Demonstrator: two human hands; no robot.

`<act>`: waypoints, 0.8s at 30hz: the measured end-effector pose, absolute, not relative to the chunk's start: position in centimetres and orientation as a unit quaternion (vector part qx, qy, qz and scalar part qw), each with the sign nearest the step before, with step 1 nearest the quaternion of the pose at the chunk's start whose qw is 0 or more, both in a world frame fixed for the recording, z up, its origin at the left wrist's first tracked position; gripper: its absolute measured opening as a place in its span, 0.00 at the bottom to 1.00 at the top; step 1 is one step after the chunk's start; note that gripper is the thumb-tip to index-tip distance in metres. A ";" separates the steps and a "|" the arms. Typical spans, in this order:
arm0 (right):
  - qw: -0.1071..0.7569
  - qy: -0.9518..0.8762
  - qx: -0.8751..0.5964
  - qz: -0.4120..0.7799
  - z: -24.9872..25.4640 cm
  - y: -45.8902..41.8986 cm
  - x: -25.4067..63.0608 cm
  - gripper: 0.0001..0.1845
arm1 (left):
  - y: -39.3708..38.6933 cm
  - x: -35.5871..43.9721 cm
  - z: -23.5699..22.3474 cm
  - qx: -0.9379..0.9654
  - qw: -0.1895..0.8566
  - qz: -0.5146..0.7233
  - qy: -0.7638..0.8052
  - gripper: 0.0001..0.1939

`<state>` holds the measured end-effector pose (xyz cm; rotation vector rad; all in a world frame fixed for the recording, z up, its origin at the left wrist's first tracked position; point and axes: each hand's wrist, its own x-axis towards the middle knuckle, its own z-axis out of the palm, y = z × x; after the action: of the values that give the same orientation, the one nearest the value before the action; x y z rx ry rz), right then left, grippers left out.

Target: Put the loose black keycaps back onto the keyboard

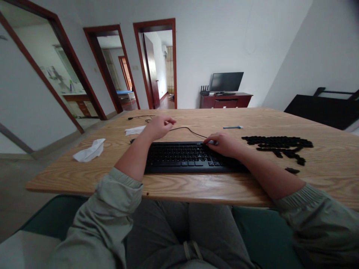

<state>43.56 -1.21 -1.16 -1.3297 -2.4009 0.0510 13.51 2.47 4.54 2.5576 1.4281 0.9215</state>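
A: Head view: hands?
B: From here, left hand (159,128) half curled, grip unclear. Right hand (223,144) narrow, at the keyboard's (186,157) far edge; can't tell if pinching anything.
A: Keyboard?
B: Under right hand, nearer the person than left. Black keycaps (280,142) right of right hand.

A dark screen (226,82) tops a reddish cabinet (206,101) — pale wall (213,45) behind, red doorframes (174,63) leftward.

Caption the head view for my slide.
Right hand on a black keyboard, left hand near its far edge, loose keycaps lying to the right.
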 end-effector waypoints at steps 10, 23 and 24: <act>0.182 -0.856 -0.484 0.021 -1.2 -1.0 43.2 0.11 | 6.6 2.4 1.7 0.721 0.040 0.294 0.627 0.18; 0.171 -0.862 -0.478 -0.007 -1.4 -0.7 43.3 0.12 | 8.2 2.3 -0.7 0.735 0.103 0.276 0.611 0.17; 0.170 -0.862 -0.478 -0.010 -1.4 -0.8 43.3 0.12 | 8.4 2.2 -0.8 0.734 0.108 0.280 0.609 0.17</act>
<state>43.30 -0.75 -1.40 -1.3581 -2.4476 -0.0273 2.19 8.40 -0.83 2.1599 1.7935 0.8231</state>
